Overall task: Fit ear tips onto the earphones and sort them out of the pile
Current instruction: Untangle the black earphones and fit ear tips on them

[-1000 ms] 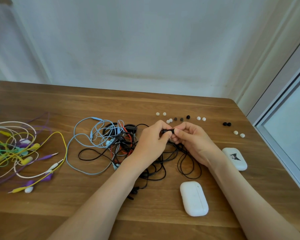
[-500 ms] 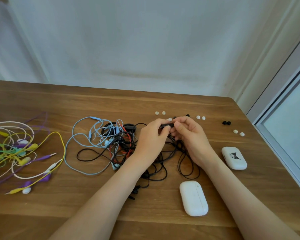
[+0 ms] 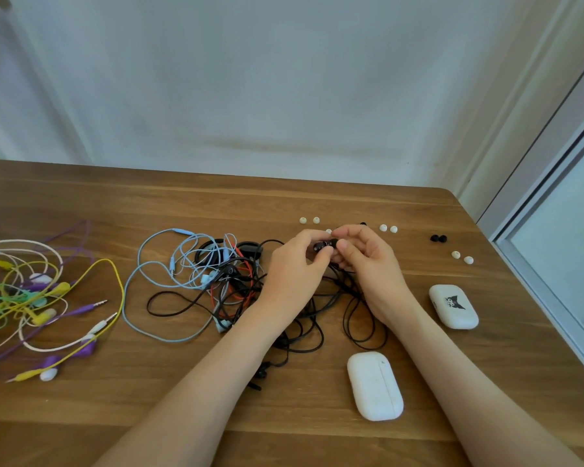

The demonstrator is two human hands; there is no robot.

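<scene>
Both hands are working just above the bench (image 3: 216,203), over the near edge of the cable tangle. The left hand (image 3: 292,269) is pinching a black earbud (image 3: 320,247) in a tight fingertip grip to steady it. The right hand (image 3: 368,264), thumb and forefinger curled, is pinching what appears to be a black ear tip (image 3: 334,243) against the earbud.

Judgement: the tip is being pressed on, but seating is not confirmed.

The unsorted pile (image 3: 230,281) is lying at nine o'clock of the hands. Spare tips (image 3: 383,227) are lying within reach from twelve to two o'clock. Coloured earphones (image 3: 31,298) are lying well apart at far nine o'clock, seemingly already sorted. Two white cases (image 3: 375,385) are resting around five o'clock.
</scene>
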